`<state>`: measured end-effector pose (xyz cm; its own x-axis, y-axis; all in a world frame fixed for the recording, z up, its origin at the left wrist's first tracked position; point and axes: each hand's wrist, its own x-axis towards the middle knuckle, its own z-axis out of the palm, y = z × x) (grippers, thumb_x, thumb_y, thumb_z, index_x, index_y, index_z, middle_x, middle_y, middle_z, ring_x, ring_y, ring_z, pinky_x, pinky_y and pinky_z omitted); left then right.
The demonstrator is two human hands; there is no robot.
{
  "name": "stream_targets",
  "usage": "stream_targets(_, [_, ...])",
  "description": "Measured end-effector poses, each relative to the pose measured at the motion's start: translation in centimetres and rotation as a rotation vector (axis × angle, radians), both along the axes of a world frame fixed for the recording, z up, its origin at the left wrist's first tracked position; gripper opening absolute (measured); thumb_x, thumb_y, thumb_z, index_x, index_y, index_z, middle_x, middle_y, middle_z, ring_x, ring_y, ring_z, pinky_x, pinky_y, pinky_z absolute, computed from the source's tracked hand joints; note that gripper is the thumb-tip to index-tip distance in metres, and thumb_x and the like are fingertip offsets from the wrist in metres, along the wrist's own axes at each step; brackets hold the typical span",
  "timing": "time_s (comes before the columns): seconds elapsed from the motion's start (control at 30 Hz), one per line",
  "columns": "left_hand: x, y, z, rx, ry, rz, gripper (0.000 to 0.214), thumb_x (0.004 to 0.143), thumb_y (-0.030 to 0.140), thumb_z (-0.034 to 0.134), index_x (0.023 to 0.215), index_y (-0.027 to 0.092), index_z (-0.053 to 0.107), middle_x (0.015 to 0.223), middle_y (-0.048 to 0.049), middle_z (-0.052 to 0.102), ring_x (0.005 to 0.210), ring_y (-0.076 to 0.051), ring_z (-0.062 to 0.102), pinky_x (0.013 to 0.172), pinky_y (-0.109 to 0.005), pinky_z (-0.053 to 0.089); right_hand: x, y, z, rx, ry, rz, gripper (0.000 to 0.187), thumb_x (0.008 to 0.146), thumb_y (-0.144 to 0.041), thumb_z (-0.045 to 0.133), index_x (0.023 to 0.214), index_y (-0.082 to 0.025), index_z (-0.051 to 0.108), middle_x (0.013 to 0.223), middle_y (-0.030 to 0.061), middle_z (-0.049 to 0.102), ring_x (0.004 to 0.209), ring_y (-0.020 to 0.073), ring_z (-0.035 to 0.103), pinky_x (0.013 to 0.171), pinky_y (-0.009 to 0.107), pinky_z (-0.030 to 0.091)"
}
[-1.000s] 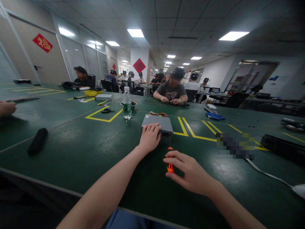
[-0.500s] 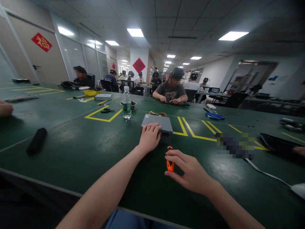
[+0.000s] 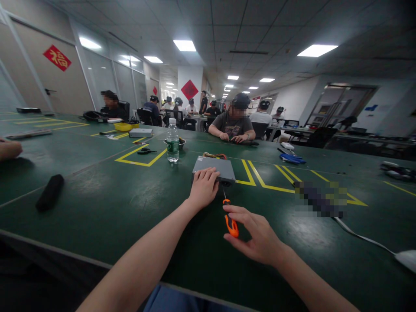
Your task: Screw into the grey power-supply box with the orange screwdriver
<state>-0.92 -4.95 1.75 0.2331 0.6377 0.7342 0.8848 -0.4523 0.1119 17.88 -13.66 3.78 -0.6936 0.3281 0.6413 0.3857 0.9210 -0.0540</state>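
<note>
A grey metal computer power supply (image 3: pixel 224 167) lies on the green table, its cable bundle (image 3: pixel 214 155) at the far side. My left hand (image 3: pixel 204 186) grips its near left part, fingers bent over the top and thumb side at the front face. My right hand (image 3: pixel 255 234) pinches an orange and black screwdriver (image 3: pixel 231 225) between fingertips and thumb. The screwdriver's thin shaft points up and slightly left at the near face of the power supply, below its socket. Whether the tip touches a screw is too small to tell.
A water bottle (image 3: pixel 173 143) stands behind left, with a metal bowl (image 3: pixel 180 143) just behind it. A black object (image 3: pixel 50 193) lies at left. A blurred-out strip (image 3: pixel 318 199) with a white cable lies right. A co-worker (image 3: pixel 235 121) sits opposite; another person's hand (image 3: pixel 9 149) shows far left.
The screwdriver has tilted, its tip now further left along the power supply's front, and more of its handle shows. My left hand and the power supply stay put.
</note>
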Motion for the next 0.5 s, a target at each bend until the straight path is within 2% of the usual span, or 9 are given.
stream_targets(0.5, [0.22, -0.10, 0.15, 0.001, 0.000, 0.006, 0.028, 0.086, 0.023, 0.046, 0.114, 0.022, 0.050, 0.126, -0.0059, 0.053, 0.119, -0.022, 0.043, 0.100, -0.042, 0.031, -0.50, 0.44, -0.61, -0.037, -0.024, -0.012, 0.032, 0.085, -0.031, 0.057, 0.111, -0.020, 0.044, 0.118, 0.0149, 0.058, 0.103, 0.0241, 0.061, 0.079, 0.037, 0.053])
